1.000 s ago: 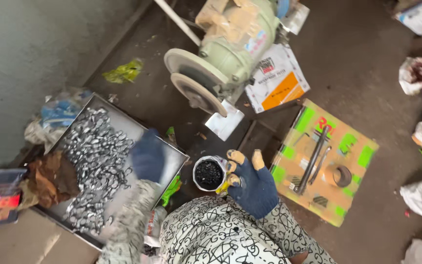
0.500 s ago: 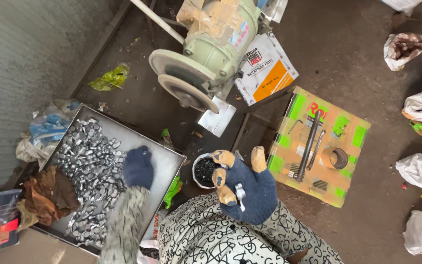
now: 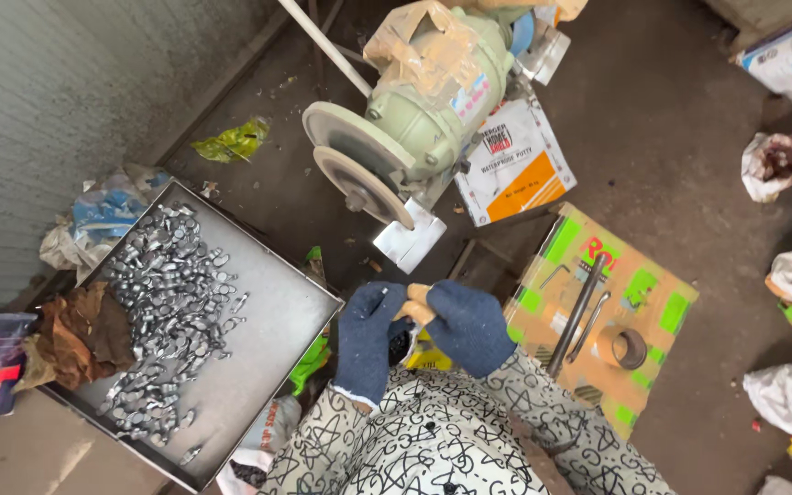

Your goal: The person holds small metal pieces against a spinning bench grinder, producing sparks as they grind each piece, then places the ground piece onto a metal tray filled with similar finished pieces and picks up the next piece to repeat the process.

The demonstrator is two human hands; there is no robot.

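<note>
Both my hands wear dark blue knit gloves and meet in front of my chest. My left hand [image 3: 368, 335] curls in against the bare fingertips that poke out of the worn glove of my right hand [image 3: 465, 323]. Whatever lies between the fingers is hidden. Just below them a small dark cup [image 3: 402, 348] shows only a sliver of its rim. To the left lies a flat metal tray [image 3: 268, 339] with a heap of small silvery metal pieces [image 3: 167, 293]. A pale green bench grinder [image 3: 414, 119] with a round wheel stands ahead.
A brown rag [image 3: 84, 335] lies on the tray's left corner. On the right, a green-patched cardboard sheet [image 3: 653, 302] carries metal rods [image 3: 579, 312] and a tape roll [image 3: 627, 348]. A white and orange bag [image 3: 515, 170] lies by the grinder, with bundled sacks [image 3: 781, 165] on the dark floor.
My left hand has left the tray and swung right to join my right hand over the cup. The small silvery piece seen in my right fingers is now hidden.
</note>
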